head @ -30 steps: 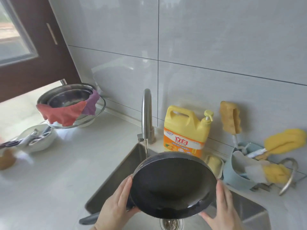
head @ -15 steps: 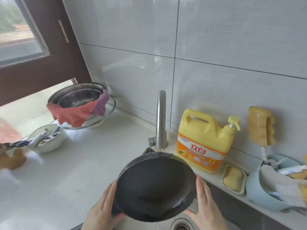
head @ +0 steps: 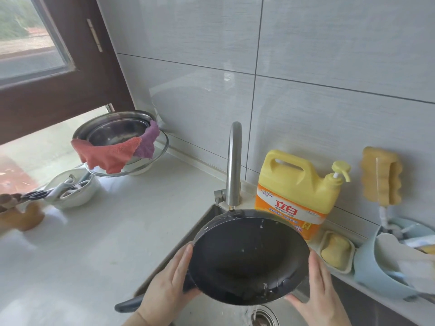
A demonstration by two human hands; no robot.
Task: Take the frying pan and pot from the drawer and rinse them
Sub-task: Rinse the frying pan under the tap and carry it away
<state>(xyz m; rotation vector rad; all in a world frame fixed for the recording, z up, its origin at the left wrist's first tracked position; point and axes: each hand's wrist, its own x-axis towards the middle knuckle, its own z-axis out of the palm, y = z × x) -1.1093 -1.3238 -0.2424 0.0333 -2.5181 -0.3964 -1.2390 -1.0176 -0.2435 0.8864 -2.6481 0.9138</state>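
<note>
You are at a home kitchen counter: steel sink [head: 204, 234] and faucet [head: 234, 165], tiled wall [head: 329, 55], detergent jug [head: 296, 191], sponges [head: 381, 176].

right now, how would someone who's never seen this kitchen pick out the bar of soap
Start at the faucet on the sink's back edge and move right past the big yellow detergent jug. The soap lies in a small pale dish just beyond it, a plain yellow lump, unlike the ridged sponges nearby.

Two bare hands [head: 164, 295], no sleeves visible
</note>
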